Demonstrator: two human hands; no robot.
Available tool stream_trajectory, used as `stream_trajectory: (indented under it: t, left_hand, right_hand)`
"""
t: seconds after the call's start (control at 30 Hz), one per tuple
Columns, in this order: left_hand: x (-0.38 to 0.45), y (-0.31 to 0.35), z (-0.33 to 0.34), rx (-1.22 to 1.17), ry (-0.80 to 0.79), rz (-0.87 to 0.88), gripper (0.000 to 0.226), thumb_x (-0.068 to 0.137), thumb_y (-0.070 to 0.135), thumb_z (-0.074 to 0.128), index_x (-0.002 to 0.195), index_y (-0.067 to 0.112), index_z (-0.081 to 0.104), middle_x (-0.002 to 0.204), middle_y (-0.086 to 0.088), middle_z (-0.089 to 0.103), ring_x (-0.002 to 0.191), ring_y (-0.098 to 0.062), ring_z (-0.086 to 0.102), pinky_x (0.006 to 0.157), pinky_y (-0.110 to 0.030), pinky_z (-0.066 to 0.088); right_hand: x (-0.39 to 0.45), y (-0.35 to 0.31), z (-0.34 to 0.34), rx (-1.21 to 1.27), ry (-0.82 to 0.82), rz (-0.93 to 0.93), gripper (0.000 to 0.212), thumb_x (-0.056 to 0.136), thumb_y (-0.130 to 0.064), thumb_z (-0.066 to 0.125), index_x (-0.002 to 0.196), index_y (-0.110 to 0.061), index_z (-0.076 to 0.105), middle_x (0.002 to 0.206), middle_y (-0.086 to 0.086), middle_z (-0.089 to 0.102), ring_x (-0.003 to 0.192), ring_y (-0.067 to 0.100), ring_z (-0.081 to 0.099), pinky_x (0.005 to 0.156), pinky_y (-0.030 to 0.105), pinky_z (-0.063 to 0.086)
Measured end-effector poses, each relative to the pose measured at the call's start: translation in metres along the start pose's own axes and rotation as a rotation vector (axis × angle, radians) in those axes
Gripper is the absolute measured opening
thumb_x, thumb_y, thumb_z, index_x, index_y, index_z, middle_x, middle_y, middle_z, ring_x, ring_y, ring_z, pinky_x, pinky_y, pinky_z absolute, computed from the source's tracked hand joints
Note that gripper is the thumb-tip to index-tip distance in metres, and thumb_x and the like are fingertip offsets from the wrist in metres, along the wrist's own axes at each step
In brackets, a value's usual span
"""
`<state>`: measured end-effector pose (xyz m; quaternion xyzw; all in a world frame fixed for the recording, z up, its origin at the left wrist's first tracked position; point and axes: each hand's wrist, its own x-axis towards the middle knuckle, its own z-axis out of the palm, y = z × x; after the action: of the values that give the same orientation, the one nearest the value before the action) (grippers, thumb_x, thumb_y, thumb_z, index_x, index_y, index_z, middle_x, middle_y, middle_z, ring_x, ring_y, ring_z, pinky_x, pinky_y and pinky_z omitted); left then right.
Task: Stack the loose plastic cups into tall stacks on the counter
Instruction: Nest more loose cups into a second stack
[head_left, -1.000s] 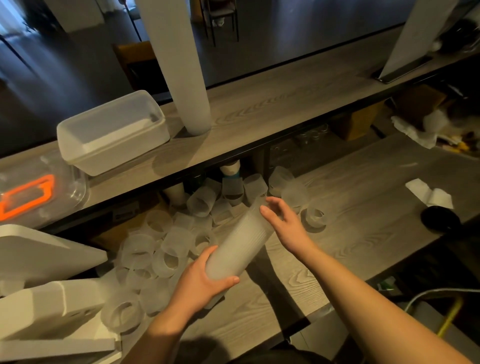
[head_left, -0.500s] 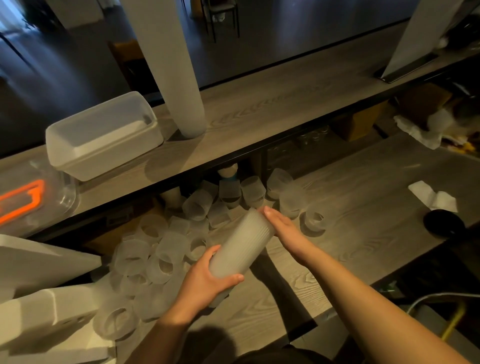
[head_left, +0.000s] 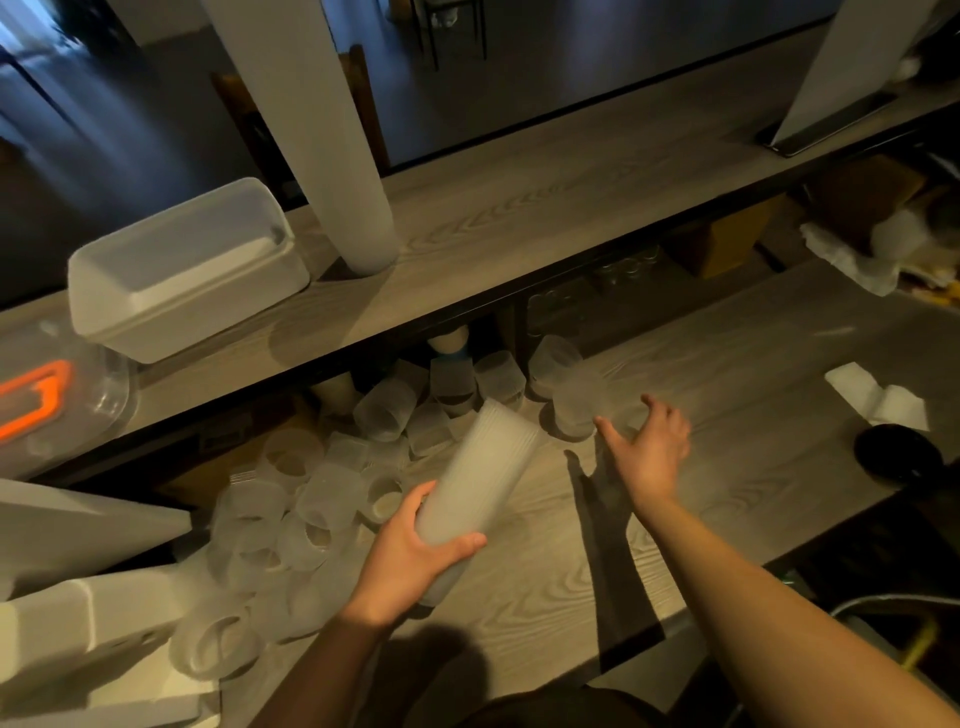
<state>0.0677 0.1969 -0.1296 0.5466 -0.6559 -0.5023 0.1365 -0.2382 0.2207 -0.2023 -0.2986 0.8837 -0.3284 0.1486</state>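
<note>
Left hand (head_left: 415, 545) round tilted stack (head_left: 480, 478)

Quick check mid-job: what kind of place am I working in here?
Probably a cafe or drinks-bar service counter: loose frosted plastic cups heaped on a two-level wooden counter, a tall cup stack on the upper ledge, and a lidded storage tub.

Two hands: left hand (head_left: 410, 553), right hand (head_left: 649, 452). One stack of cups (head_left: 480, 480). Many loose cups (head_left: 311, 499), too many to count. One white tub (head_left: 182, 270).
</note>
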Motion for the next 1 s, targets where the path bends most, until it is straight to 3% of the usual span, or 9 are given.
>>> stream_trajectory:
  t: [0.1,0.2,0.33,0.53,0.73,0.83,0.93,1.0]
  left_hand:
    - [-0.002,0.000,0.000,-0.013,-0.007,0.002,0.074,0.062,0.051,0.088,0.122,0.046,0.044,0.116,0.024,0.053,0.103,0.001,0.057,0.082,-0.026,0.055]
    - [-0.003,-0.003,-0.001,-0.031,-0.003,-0.016,0.079,0.053,0.066,0.083,0.120,0.049,0.045,0.118,0.020,0.056,0.104,-0.003,0.059,0.085,-0.033,0.057]
    - [-0.007,-0.005,-0.002,-0.054,0.006,-0.022,0.079,0.052,0.066,0.081,0.120,0.047,0.046,0.117,0.017,0.057,0.103,-0.004,0.060,0.084,-0.034,0.058]
    - [-0.009,-0.008,0.000,-0.055,-0.003,-0.021,0.088,0.052,0.068,0.083,0.128,0.040,0.047,0.118,0.016,0.058,0.104,-0.005,0.061,0.083,-0.034,0.059]
    - [-0.011,-0.005,-0.001,0.000,-0.013,-0.016,0.089,0.054,0.066,0.083,0.130,0.041,0.043,0.118,0.019,0.053,0.103,-0.004,0.057,0.077,-0.024,0.053]
    - [-0.014,-0.002,-0.003,0.059,-0.021,0.002,0.088,0.055,0.064,0.082,0.130,0.042,0.042,0.119,0.022,0.051,0.103,-0.002,0.055,0.080,-0.025,0.053]
    - [-0.019,0.001,-0.005,0.110,-0.036,0.018,0.081,0.064,0.050,0.087,0.129,0.044,0.040,0.116,0.022,0.051,0.099,-0.001,0.056,0.072,-0.017,0.051]
    - [-0.021,0.001,-0.007,0.143,-0.048,0.035,0.084,0.061,0.055,0.086,0.130,0.046,0.039,0.116,0.025,0.051,0.101,0.000,0.056,0.078,-0.021,0.054]
  right_hand:
    - [0.010,0.010,0.003,-0.100,-0.073,0.020,0.092,0.077,-0.052,0.079,0.148,-0.014,0.035,0.152,0.016,0.035,0.143,0.036,0.027,0.116,0.053,0.024]
    - [0.015,0.017,0.005,-0.094,-0.175,0.037,0.089,0.078,-0.038,0.082,0.149,-0.019,0.032,0.154,0.016,0.029,0.144,0.037,0.026,0.116,0.053,0.029]
    - [0.009,0.018,0.002,-0.046,-0.228,0.025,0.080,0.081,-0.026,0.080,0.148,-0.019,0.035,0.146,0.016,0.035,0.136,0.034,0.037,0.108,0.048,0.043]
    - [-0.018,0.010,0.002,0.096,-0.345,-0.002,0.086,0.078,-0.027,0.082,0.148,-0.018,0.034,0.142,0.007,0.048,0.132,0.026,0.047,0.104,0.043,0.048]
    - [-0.045,-0.006,-0.015,0.309,-0.224,0.078,0.077,0.088,-0.055,0.066,0.152,-0.026,0.033,0.140,0.003,0.040,0.118,0.020,0.052,0.094,0.041,0.054]
    - [-0.047,-0.026,-0.029,0.524,-0.238,0.135,0.066,0.094,-0.047,0.062,0.151,-0.025,0.035,0.120,-0.004,0.052,0.099,0.007,0.056,0.078,0.023,0.050]
    - [-0.046,-0.047,-0.043,0.763,-0.278,0.208,0.046,0.098,-0.041,0.057,0.138,-0.021,0.047,0.118,0.006,0.062,0.099,0.014,0.064,0.077,0.027,0.054]
    - [-0.047,-0.058,-0.050,0.837,-0.343,0.190,0.036,0.099,-0.039,0.055,0.130,-0.020,0.054,0.117,0.006,0.065,0.101,0.018,0.066,0.077,0.028,0.054]
